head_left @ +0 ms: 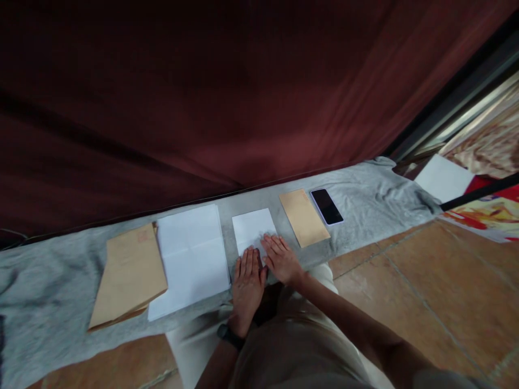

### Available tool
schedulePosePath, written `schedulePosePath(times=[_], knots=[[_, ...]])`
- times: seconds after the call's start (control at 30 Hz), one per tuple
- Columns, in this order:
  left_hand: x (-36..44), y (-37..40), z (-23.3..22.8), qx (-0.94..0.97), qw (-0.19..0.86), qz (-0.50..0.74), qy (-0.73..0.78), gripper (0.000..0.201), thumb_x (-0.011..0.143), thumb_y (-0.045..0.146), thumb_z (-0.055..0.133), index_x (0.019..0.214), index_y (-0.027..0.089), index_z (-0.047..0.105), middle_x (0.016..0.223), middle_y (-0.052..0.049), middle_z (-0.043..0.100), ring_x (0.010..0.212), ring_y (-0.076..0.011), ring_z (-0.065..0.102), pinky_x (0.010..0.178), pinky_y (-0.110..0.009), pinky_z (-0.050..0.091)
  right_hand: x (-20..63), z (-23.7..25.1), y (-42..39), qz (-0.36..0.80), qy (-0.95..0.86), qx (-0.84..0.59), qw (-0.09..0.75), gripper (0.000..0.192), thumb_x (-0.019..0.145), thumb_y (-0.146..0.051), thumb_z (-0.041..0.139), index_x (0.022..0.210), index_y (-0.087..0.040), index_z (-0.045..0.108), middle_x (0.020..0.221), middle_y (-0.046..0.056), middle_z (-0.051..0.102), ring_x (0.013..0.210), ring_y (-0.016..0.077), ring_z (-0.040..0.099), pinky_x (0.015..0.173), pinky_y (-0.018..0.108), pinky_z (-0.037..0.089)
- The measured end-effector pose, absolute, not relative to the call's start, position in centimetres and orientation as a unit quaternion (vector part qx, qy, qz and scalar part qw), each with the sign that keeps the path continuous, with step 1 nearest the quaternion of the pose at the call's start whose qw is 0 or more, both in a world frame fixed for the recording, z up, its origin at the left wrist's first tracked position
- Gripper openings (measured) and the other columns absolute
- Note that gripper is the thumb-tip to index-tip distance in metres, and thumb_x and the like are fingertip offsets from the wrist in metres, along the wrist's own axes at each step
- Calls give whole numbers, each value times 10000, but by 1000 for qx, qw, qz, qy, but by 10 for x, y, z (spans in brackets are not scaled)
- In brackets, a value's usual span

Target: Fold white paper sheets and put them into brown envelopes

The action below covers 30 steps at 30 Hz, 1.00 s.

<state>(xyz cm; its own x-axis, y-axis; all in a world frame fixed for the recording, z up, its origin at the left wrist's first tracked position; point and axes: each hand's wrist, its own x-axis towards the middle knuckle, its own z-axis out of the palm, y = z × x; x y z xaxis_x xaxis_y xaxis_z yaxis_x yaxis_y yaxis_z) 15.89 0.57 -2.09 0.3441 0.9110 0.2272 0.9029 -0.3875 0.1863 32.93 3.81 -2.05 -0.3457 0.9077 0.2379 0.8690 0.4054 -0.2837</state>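
The left hand (248,278) and right hand (283,260) are lying flat, fingers extended, gripping nothing; both are resting on the near part of the small white sheet (252,224) and are covering its near edge. The sheet is lying on the grey cloth (360,186), between the stack of large white paper (190,259), which brown envelopes (130,275) are adjoining at left, and the single tan envelope (304,216). Beyond that envelope, a phone (326,206) is lying just beside it. A dark red curtain (211,108) is hanging behind.
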Motion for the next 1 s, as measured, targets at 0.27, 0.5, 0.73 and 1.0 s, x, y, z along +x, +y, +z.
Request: schedulePosePath(times=[0.27,0.5,0.73,1.0], knots=[[156,0,-16,819,16,134,558,601,1032,365,388,1565,89,360,1600,-163,410,1520,-287,335,1233,-521,325,351,-24,-6,44,-811,-556,179,562,1057,-368,441,1565,-134,393,1600,130,421,1463,265,428,1240,485,325],[147,-21,-18,809,8,152,568,645,1034,394,398,1601,112,273,1606,-173,404,1514,-296,348,1227,-546,328,361,-26,-9,28,-811,-555,185,617,1051,-373,464,1605,-149,309,1593,124,434,1455,264,441,1246,488,323],[145,-24,-12,803,12,168,572,598,1041,373,378,1580,121,322,1571,-180,461,1492,-296,390,1200,-540,381,359,-30,-9,14,-812,-552,188,601,1054,-361,451,1597,-139,323,1605,113,415,1462,269,429,1247,484,316],[193,51,-1,841,32,157,517,564,1041,378,377,1515,75,418,1601,-172,421,1530,-277,314,1224,-491,350,359,-30,-9,3,-817,-539,203,555,1064,-349,420,1572,-134,366,1573,140,464,1450,268,449,1230,495,331]])
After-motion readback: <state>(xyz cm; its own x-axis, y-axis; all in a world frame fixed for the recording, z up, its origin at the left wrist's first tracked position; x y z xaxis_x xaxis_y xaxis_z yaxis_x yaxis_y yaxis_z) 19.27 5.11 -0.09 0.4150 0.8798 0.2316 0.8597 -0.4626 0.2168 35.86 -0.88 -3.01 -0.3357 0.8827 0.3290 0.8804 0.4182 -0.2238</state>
